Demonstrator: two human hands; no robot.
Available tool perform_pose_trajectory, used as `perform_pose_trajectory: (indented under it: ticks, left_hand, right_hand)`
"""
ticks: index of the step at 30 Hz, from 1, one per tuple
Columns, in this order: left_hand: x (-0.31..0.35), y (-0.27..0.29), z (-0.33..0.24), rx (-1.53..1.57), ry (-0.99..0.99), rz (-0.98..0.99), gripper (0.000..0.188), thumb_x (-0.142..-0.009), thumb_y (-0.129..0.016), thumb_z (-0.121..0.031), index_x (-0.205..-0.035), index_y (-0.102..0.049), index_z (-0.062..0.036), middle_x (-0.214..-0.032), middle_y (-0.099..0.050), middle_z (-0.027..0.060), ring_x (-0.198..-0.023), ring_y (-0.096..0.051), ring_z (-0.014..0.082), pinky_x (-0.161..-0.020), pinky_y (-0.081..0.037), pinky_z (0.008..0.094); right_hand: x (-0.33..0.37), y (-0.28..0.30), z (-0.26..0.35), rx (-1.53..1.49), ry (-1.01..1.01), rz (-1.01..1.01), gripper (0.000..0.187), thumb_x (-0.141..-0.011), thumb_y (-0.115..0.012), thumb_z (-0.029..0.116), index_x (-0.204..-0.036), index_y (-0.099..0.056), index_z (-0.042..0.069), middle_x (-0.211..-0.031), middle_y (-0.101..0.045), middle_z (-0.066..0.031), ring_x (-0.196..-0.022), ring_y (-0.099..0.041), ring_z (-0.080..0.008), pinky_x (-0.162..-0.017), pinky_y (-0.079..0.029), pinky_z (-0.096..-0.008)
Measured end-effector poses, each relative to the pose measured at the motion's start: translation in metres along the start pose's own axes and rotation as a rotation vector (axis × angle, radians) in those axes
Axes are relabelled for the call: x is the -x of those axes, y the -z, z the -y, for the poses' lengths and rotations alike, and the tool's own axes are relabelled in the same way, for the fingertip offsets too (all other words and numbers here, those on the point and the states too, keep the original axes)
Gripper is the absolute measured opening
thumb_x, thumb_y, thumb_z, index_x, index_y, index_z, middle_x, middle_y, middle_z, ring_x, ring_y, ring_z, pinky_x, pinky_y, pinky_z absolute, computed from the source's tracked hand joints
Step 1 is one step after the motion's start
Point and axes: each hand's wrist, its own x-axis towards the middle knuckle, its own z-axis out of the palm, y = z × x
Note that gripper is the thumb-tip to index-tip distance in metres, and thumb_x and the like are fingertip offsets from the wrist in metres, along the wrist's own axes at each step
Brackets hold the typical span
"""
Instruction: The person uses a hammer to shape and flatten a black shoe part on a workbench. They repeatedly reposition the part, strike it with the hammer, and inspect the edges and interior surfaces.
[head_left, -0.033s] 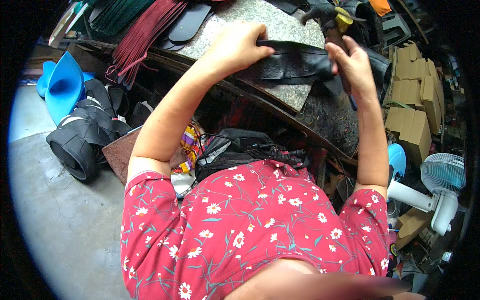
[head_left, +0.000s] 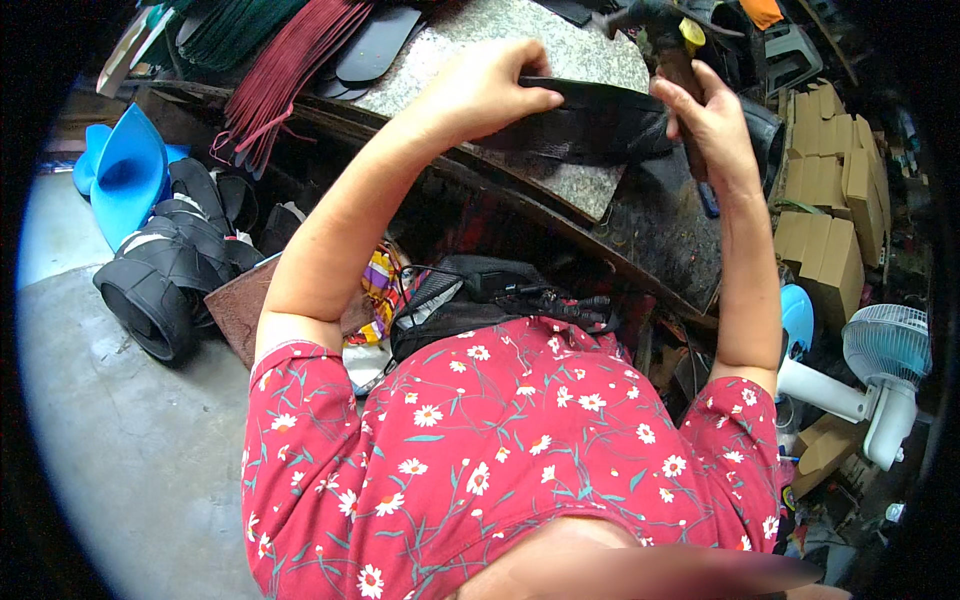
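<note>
A black leather strip (head_left: 590, 125) is stretched sideways between my hands, over the speckled grey slab (head_left: 590, 190) on the workbench. Its left end is pinched between the thumb and fingers of my left hand (head_left: 485, 88). My right hand (head_left: 718, 125), at the strip's other end, is wrapped round the wooden handle of a hammer (head_left: 682, 75). The hammer's dark head points up, away from me. The thumb of that hand lies against the leather's edge; whether it also grips the leather I cannot tell.
Bundles of dark red strips (head_left: 290, 70) and black sole-shaped pieces (head_left: 380, 48) lie at the bench's far left. Black curved pieces (head_left: 150, 300) and blue sheets (head_left: 130, 170) are on the floor at left. Cardboard boxes (head_left: 820, 250) and a white fan (head_left: 885, 350) stand at right.
The hammer and my right hand have shifted slightly up and to the right. My left hand has moved slightly right, and the leather strip has flexed between them.
</note>
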Motion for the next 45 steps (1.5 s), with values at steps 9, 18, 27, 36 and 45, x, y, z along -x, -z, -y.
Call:
perform_pose_trajectory:
  ticks: [9, 18, 27, 36, 45]
  left_hand:
    - [0.017, 0.069, -0.029, 0.664, -0.049, 0.565, 0.034, -0.092, -0.068, -0.032, -0.11, -0.065, -0.0031, -0.089, -0.064, 0.0002, -0.084, -0.056, 0.0069, -0.076, -0.045, 0.0235]
    - [0.001, -0.019, -0.012, -0.113, 0.079, 0.214, 0.033, -0.087, -0.067, -0.036, -0.099, -0.068, -0.0049, -0.084, -0.068, 0.0182, -0.081, -0.067, 0.0337, -0.075, -0.051, 0.0434]
    - [-0.015, -0.033, 0.006, -0.219, 0.084, 0.142, 0.033, -0.079, -0.075, -0.034, -0.094, -0.063, -0.0078, -0.084, -0.068, 0.0172, -0.084, -0.066, 0.0384, -0.075, -0.05, 0.0474]
    - [-0.012, -0.029, 0.0, -0.228, 0.076, 0.089, 0.037, -0.079, -0.074, -0.038, -0.094, -0.065, -0.0058, -0.093, -0.066, 0.0179, -0.092, -0.064, 0.0373, -0.081, -0.05, 0.0445]
    - [0.063, -0.03, -0.034, -0.422, -0.095, 0.046, 0.036, -0.073, -0.076, -0.025, -0.103, -0.069, -0.0055, -0.106, -0.061, 0.0068, -0.097, -0.057, 0.0284, -0.083, -0.052, 0.0363]
  right_hand:
    - [0.06, 0.029, 0.064, -0.344, -0.378, 0.291, 0.051, -0.076, -0.077, 0.027, -0.112, -0.052, 0.001, -0.076, -0.054, -0.0013, -0.04, -0.043, -0.0065, -0.035, -0.033, -0.022]
    - [0.023, 0.026, 0.034, 0.258, -0.185, 0.038, 0.042, -0.098, -0.059, 0.032, -0.128, -0.053, 0.002, -0.087, -0.064, -0.0021, -0.052, -0.048, -0.0034, -0.047, -0.04, -0.0187]
    - [0.048, -0.011, -0.01, 0.708, 0.029, -0.059, 0.029, -0.097, -0.057, 0.036, -0.121, -0.063, 0.02, -0.098, -0.069, -0.018, -0.086, -0.066, -0.0393, -0.069, -0.054, -0.0451]
    - [0.053, -0.014, -0.022, 0.521, 0.251, -0.195, 0.036, -0.099, -0.057, 0.032, -0.13, -0.06, 0.015, -0.087, -0.07, -0.0125, -0.069, -0.064, -0.0244, -0.06, -0.051, -0.0342]
    - [0.035, 0.006, -0.006, 0.724, 0.294, -0.08, 0.034, -0.095, -0.059, 0.043, -0.125, -0.066, 0.027, -0.103, -0.071, -0.0116, -0.089, -0.071, -0.0285, -0.073, -0.054, -0.037]
